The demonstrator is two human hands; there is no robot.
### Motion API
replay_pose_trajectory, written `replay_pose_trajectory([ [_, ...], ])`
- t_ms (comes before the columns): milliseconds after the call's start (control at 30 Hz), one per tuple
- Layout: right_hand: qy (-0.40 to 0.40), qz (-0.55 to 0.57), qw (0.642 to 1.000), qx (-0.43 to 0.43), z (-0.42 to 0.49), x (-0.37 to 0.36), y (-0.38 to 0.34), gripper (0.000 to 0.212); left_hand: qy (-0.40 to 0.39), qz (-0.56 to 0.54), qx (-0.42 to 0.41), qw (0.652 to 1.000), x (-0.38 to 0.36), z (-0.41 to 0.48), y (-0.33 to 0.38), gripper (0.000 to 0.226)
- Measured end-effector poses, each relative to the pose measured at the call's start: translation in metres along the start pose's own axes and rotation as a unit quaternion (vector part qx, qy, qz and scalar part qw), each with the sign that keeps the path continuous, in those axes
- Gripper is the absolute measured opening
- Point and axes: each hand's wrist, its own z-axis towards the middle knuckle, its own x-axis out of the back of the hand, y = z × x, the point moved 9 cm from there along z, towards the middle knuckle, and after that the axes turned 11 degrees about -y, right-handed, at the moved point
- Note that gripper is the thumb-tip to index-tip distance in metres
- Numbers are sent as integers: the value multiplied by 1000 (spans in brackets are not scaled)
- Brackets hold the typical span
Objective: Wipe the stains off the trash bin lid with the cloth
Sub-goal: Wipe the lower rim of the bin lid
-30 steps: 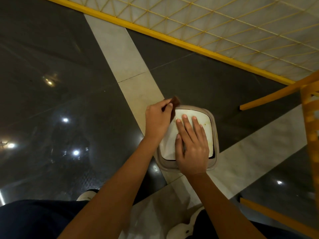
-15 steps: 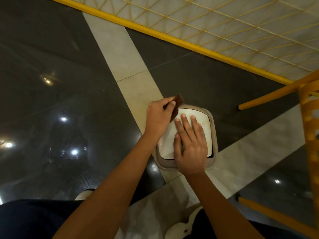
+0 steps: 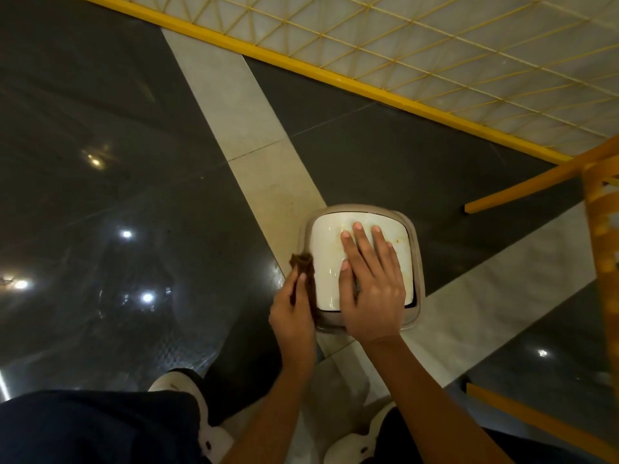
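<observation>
**Head view: lid wipe under way, stains left at the far side**

Item: trash bin lid (image 3: 330, 259), white, square with rounded corners, set in a grey-brown bin rim (image 3: 418, 262). The bin stands on the floor (image 3: 385, 162), where a pale tile strip crosses dark glossy tiles, just ahead of the person's shoes (image 3: 182, 386).

Item: cloth (image 3: 303, 264), dark brown and bunched. It lies at the lid's left edge, about halfway along, touching the rim. Whether it also reaches the white panel cannot be told.

Item: left hand (image 3: 293, 316). Thumb and fingers pinch the cloth, and the hand sits along the near part of the left edge.

Item: right hand (image 3: 371, 286). It lies flat on the lid's middle with fingers straight and slightly apart, fingertips toward the far edge. It grips nothing and appears to steady the lid.

Item: stains (image 3: 398, 241), yellowish-brown smudges by the far right corner, with fainter marks along the far edge beside the fingertips.

Progress, as a judgement: the left strip looks fairly clean. The far edge and right side look unwiped. The patch under the right hand is hidden, so the job appears well short of done.

Nearby: a yellow chair (image 3: 603, 236) stands to the right, well apart.
</observation>
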Motion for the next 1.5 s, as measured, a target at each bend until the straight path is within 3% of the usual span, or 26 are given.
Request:
replay_pose_trajectory([
  [133, -1, 1, 1000, 0, 0, 0, -1, 46, 38, -38, 42, 998, 5, -30, -29, 28],
  [200, 0, -1, 1000, 2, -1, 0, -1, 46, 38, -38, 20, 998, 0, -16, -18, 24],
  [400, -2, -7, 1000, 4, -1, 0, 0, 44, -22, -21, 6, 1000, -15, 28, 24, 24],
  [633, -2, 5, 1000, 0, 0, 1, 0, 46, 19, -65, 17, 998, 0, -22, 1, 25],
  [900, -3, -10, 1000, 5, -1, -1, 0, 45, -8, 29, -12, 999, -11, 24, 40, 27],
  [1133, -2, 6, 1000, 1, 1, 1, 0, 47, 25, 23, -14, 999, 0, -15, 18, 30],
  [1267, -8, -5, 1000, 3, 0, 0, -1, 47, 21, 37, -2, 999, -5, 6, 27, 29],
  [1500, -6, 4, 1000, 0, 1, 1, -1, 48, 20, 48, -63, 997, -5, -24, 28, 32],
])
